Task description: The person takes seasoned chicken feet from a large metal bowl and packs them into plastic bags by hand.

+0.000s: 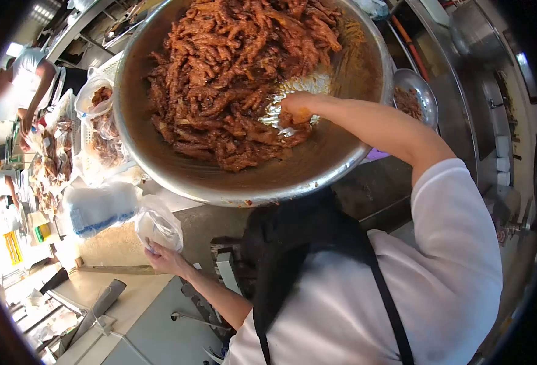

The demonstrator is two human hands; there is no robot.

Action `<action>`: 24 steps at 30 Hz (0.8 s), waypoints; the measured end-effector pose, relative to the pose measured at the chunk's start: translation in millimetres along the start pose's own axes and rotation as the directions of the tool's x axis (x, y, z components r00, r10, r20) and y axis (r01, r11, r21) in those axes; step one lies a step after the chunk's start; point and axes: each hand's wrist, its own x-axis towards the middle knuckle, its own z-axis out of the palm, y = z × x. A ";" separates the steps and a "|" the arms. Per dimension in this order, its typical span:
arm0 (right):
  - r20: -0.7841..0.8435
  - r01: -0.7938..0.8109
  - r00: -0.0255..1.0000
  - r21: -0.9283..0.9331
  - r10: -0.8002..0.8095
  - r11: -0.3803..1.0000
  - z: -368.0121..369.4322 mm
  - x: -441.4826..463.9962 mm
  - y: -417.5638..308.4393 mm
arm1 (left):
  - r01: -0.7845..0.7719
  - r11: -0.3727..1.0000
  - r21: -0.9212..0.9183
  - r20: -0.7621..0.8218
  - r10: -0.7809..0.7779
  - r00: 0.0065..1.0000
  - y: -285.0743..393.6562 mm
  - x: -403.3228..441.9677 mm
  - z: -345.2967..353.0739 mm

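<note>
A wide metal bowl (220, 196) holds a large heap of brown-red sauced chicken feet (226, 73). My right hand (297, 109) reaches into the bowl at the heap's lower right edge, its fingers curled down against the food; the fingertips and what they hold are hidden. Left of and below the bowl, my left hand (166, 258) grips a clear plastic bag (159, 226) from underneath, with the bag's mouth spread open and upward. Sauce is smeared on the bowl's inner wall near my right forearm.
Filled clear bags (105, 131) stand in a white crate left of the bowl, near a pack of plastic bags (101, 208). A smaller metal bowl (428, 97) with food sits at the right. Another person (32, 79) stands at the upper left.
</note>
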 end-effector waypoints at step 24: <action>-0.543 0.452 0.647 -0.293 -0.536 0.842 14.2 36.3 -8.1 | 0.068 0.996 -0.063 0.090 -0.062 0.994 9.8 -15.0 -9.1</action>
